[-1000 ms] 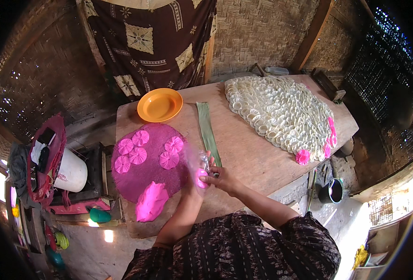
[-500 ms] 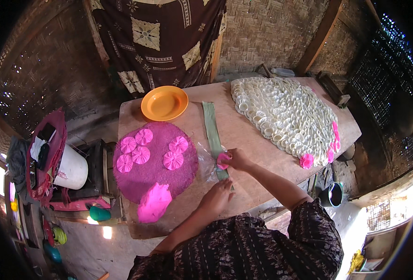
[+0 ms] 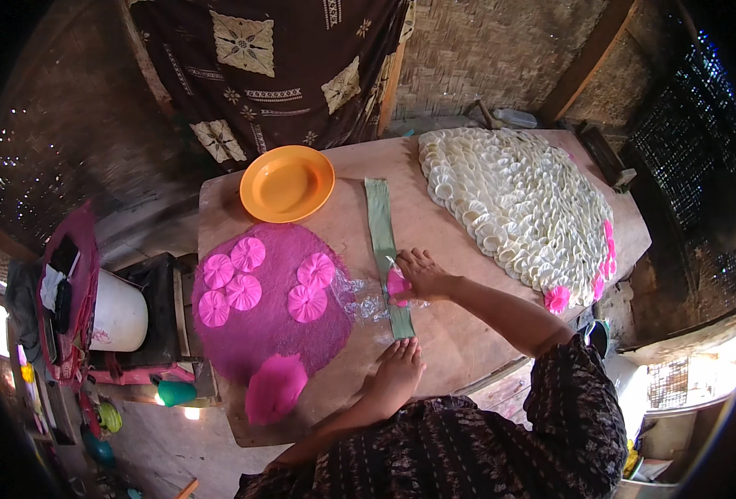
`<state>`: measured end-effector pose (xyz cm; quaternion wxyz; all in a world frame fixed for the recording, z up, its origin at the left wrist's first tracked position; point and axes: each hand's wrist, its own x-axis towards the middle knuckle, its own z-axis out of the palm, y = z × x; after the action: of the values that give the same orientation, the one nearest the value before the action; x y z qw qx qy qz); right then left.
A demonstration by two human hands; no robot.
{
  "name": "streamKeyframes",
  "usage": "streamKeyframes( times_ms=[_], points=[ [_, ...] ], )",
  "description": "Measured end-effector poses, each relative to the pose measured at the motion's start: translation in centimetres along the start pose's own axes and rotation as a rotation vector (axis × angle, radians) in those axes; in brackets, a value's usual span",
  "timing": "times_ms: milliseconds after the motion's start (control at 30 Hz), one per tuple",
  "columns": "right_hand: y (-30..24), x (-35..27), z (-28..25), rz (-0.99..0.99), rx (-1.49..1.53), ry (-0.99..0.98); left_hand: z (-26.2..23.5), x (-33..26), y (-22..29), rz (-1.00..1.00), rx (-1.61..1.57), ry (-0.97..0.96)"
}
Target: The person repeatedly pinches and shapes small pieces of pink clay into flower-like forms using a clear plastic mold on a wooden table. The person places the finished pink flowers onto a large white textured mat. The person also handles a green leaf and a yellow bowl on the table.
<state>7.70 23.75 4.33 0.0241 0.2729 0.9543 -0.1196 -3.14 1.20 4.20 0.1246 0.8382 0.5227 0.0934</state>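
A narrow green strip (image 3: pixel 379 220), perhaps a leaf, lies lengthwise on the table. On it sits a small bright-pink dough piece (image 3: pixel 398 285) with crinkled clear plastic (image 3: pixel 364 301) at and beside it. My right hand (image 3: pixel 422 275) rests over the plastic and the dough piece's right side, fingers stretched out. At the strip's near end my left hand (image 3: pixel 398 373) lies flat, fingertips touching it. To the left, a round purple-pink mesh tray (image 3: pixel 293 241) bears several pleated pink discs (image 3: pixel 244 292) and a larger pink dough lump (image 3: pixel 275 391).
An orange plate (image 3: pixel 288 185) stands at the table's far left. Many pale cup-shaped pieces (image 3: pixel 509 191) cover the right side, with several pink ones (image 3: pixel 557 298) at their near edge. Off the table's left stands a white bucket (image 3: pixel 121 309); a patterned brown cloth (image 3: pixel 276 75) hangs behind.
My right hand has gone from pinching the pink dough to lying spread over it and the plastic. My left hand has flattened at the strip's near end. The view has shifted slightly.
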Motion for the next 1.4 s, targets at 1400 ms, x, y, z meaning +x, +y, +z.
streamKeyframes(
  times_ms=[1400],
  points=[
    [-5.1, -7.9, -9.9, 0.122, 1.184, 0.507, -10.3, 6.1, -4.8, -0.107, -2.094, 0.395]
  ],
)
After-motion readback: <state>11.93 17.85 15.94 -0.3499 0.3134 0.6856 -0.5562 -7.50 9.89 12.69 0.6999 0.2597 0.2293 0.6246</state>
